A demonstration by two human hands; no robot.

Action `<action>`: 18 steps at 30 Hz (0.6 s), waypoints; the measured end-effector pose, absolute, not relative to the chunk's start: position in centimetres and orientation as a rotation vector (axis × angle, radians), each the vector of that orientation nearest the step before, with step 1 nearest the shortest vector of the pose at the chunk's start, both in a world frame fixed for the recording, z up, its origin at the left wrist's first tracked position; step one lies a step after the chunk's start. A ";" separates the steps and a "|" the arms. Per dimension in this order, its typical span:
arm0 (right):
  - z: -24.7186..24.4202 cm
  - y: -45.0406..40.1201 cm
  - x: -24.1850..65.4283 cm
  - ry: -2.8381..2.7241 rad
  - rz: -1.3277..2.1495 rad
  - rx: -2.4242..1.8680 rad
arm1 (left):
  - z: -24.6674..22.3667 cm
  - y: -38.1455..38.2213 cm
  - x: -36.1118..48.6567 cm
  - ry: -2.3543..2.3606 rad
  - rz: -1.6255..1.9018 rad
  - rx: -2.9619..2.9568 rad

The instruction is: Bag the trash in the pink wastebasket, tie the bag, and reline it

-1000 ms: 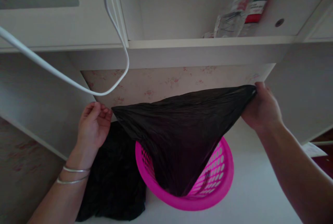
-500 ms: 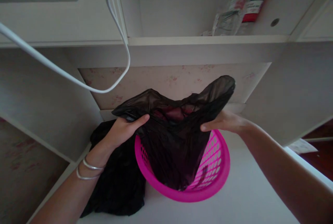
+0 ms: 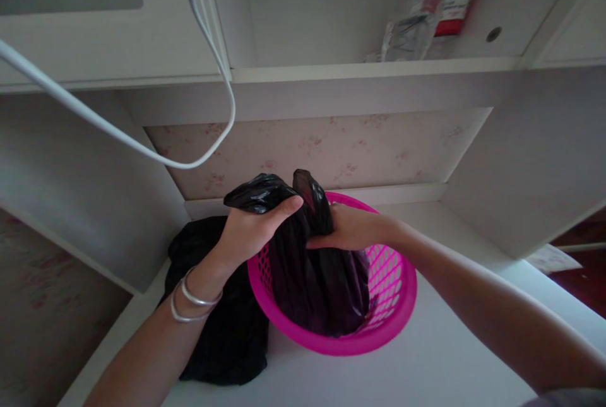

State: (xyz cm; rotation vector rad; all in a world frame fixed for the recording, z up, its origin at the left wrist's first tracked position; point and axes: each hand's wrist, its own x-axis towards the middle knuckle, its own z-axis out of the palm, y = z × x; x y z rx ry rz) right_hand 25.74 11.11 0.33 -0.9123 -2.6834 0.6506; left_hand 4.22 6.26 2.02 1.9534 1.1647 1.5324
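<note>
A thin black plastic bag (image 3: 317, 287) hangs down into a bright pink slotted basket (image 3: 331, 345). My left hand (image 3: 250, 227) grips the bag's gathered rim on the left, thumb on top. On the other side, my right hand (image 3: 350, 227) is closed around the bag's rim. The two hands are close together above the basket, and the bag's mouth is bunched between them. What lies inside the bag is hidden. Behind my left forearm, a dark black bundle (image 3: 222, 337) rests on the white surface, partly covered by the arm.
A white cable (image 3: 189, 164) loops down at the upper left. Above the basket runs a white shelf edge (image 3: 379, 70), with a clear plastic container (image 3: 409, 35) and a red-and-green packet (image 3: 454, 9) behind it. Grey-white side panels (image 3: 525, 154) flank the white surface (image 3: 454, 337).
My hands have come together, the right one moving left and the left one slightly right. The bag's mouth, spread wide before, is now gathered between them, showing more of the basket's back rim.
</note>
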 end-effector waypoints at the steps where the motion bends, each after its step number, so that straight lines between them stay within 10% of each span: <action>1: 0.1 11.3 26.1 -2.661 0.635 -0.886 | 1.5 6.1 3.7 1.161 1.532 1.939; 18: 5.0 12.2 26.9 -1.980 0.484 -0.616 | -7.6 2.5 -0.2 0.947 1.468 2.466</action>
